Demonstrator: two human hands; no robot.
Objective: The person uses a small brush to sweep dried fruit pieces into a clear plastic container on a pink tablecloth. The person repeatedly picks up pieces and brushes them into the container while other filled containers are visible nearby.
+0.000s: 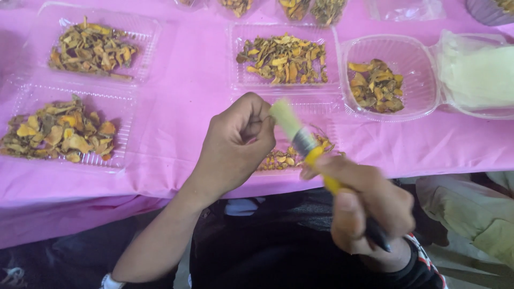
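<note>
My right hand grips a paintbrush with a yellow handle, a metal ferrule and pale bristles that point up to the left. The bristle tip touches my left hand, which is closed in a fist around something small that I cannot make out. Both hands hover over the front edge of a table with a pink cloth. Just behind them lies a clear plastic tray with a few yellow-brown dried slices.
Several clear trays of yellow-brown dried slices lie on the cloth: far left, near left, centre back. A clear hinged bowl with slices stands at the right. Another person's pale clothing is at the lower right.
</note>
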